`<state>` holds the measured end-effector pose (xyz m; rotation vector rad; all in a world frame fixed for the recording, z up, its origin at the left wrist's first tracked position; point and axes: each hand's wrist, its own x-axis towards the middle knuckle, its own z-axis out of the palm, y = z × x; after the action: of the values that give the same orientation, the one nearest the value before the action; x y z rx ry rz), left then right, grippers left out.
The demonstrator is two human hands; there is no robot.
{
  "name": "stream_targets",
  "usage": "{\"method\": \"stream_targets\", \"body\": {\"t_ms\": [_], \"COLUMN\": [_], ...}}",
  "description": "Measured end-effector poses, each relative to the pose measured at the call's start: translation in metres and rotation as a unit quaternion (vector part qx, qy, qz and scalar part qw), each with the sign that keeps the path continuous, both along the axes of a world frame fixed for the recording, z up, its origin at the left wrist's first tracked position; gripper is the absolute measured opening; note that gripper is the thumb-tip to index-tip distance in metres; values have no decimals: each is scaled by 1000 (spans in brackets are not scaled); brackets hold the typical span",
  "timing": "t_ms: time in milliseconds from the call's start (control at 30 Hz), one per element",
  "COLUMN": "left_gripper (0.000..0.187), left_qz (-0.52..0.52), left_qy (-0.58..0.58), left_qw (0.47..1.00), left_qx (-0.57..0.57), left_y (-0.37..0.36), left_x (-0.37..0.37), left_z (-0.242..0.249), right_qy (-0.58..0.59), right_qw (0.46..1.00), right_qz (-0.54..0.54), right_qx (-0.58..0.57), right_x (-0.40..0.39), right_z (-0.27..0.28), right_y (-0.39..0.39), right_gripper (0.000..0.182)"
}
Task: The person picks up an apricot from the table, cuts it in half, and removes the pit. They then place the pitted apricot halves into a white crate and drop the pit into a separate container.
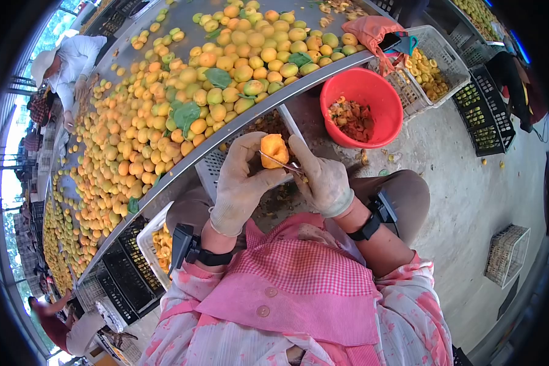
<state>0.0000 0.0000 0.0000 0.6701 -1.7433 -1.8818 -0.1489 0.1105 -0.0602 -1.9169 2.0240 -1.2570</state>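
An orange fruit [274, 150], its flesh cut open at the top, is between my two hands. My left hand [241, 180], in a pale work glove, grips the fruit from its left side. In my gloved right hand [323, 177] is a thin metal tool [294, 166], whose slender end touches the fruit's lower left side. Beyond my hands, a metal table [192, 160] bears a large heap of yellow, orange and green fruit [158, 125] with a few leaves. My right hand's palm side is partly hidden.
A red bucket [381, 104] with scraps stands ahead right. Crates of fruit pieces [430, 76] lie beyond it. A white crate [145, 239] is at left, black crates [125, 274] beside it. Two other people [73, 61] [64, 323] are at the left.
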Motion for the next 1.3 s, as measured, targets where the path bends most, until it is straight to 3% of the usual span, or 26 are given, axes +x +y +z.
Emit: {"method": "stream_targets", "body": {"t_ms": [400, 500, 700, 900, 1000, 1067, 1100, 1167, 1300], "left_gripper": [50, 48, 46, 44, 42, 41, 41, 42, 43], "left_qz": [-16, -8, -23, 7, -13, -26, -27, -16, -26], "left_qy": [-3, 5, -10, -8, 54, -67, -69, 9, 42], "left_qw": [999, 996, 997, 990, 977, 986, 986, 973, 966], "left_qx": [33, 89, 78, 138, 206, 147, 147, 230, 253], "left_y": [8, 12, 19, 23, 27, 31, 32, 35, 33], "left_x": [0, -1, -1, -5, -9, -12, -15, -20, -25], "left_z": [-1, 2, 0, -2, -3, 6, 4, -3, -7], "right_qy": [33, 37, 27, 64, 75, 48, 46, 28, 24], "right_qw": [998, 998, 999, 995, 991, 996, 996, 998, 998], "right_qz": [-23, -33, -30, -68, -98, -74, -76, -56, -60], "right_qx": [-39, -40, 31, -23, -42, -29, -29, -15, -10], "right_x": [-1, 3, 4, -5, -8, -11, -13, -14, -21], "right_z": [-16, -14, 1, -14, -15, -13, -9, -1, -4], "right_y": [6, 6, 13, 20, 24, 27, 27, 30, 32], "right_gripper": [80, 79, 73, 75, 76, 75, 75, 80, 80]}}
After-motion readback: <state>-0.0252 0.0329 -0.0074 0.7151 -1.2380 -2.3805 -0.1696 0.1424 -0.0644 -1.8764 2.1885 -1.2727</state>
